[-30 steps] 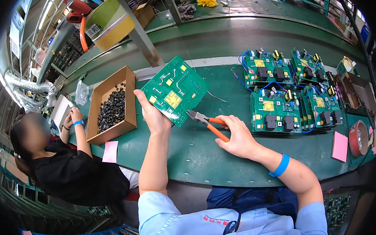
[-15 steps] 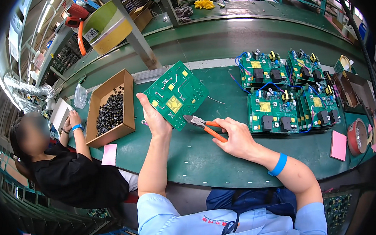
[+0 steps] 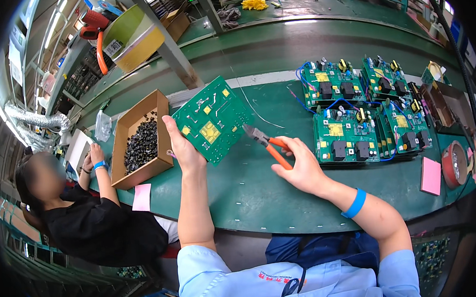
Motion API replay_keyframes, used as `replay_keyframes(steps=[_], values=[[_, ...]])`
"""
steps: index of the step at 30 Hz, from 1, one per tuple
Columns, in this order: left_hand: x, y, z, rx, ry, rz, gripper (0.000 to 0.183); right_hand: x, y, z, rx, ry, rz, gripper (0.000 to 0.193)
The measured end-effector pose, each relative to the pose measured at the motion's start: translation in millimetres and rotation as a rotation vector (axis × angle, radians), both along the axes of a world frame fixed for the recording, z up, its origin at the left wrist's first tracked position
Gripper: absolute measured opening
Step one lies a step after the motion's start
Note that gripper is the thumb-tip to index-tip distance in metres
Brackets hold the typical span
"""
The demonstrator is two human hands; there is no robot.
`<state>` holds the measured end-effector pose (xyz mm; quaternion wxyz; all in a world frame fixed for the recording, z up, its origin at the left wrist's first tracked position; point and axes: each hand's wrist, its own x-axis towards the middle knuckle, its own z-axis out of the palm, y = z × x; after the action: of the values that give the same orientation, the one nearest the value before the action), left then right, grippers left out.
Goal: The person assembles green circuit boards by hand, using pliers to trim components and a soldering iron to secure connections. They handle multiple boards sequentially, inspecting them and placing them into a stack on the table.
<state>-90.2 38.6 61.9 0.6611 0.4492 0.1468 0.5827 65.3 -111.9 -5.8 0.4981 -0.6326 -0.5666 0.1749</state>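
My left hand (image 3: 186, 151) grips a green circuit board (image 3: 220, 114) by its lower left edge, holding it tilted above the bench with its solder side toward me. Yellow patches and rows of solder points cover that face. In my right hand (image 3: 303, 169) is a pair of side cutters (image 3: 262, 140) with orange handles. The cutters' dark jaws are at the board's right edge, close to the solder points; whether they touch it I cannot tell. A thin wire or lead (image 3: 266, 119) curves just past the board's right side.
Stacks of populated circuit boards (image 3: 346, 136) with blue wires stand on the right of the green bench (image 3: 241, 202). A cardboard box (image 3: 167, 153) of small black parts lies left. Beyond it a co-worker (image 3: 89, 217) sits. A pink pad (image 3: 430, 176) and a red tape roll (image 3: 453, 163) lie far right.
The side cutters have moved up and right, from the board's lower corner to its right edge. The board has shifted slightly left in my left hand.
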Motion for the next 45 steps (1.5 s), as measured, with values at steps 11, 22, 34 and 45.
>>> replay_keyframes(steps=[11,22,34,45], values=[[-5,-13,5,0.057,0.006,-0.103,0.053,3,5,-2,-0.043,0.033,-0.067,0.056],[-4,-13,3,0.041,0.019,-0.13,0.056,5,4,0,-0.066,-0.05,-0.082,0.051],[-3,-14,5,0.052,0.039,-0.103,0.053,3,1,4,-0.045,-0.008,-0.022,0.048],[-8,12,-4,-0.21,-0.023,-0.072,0.053,-27,-21,-6,0.141,-0.6,0.456,0.065]])
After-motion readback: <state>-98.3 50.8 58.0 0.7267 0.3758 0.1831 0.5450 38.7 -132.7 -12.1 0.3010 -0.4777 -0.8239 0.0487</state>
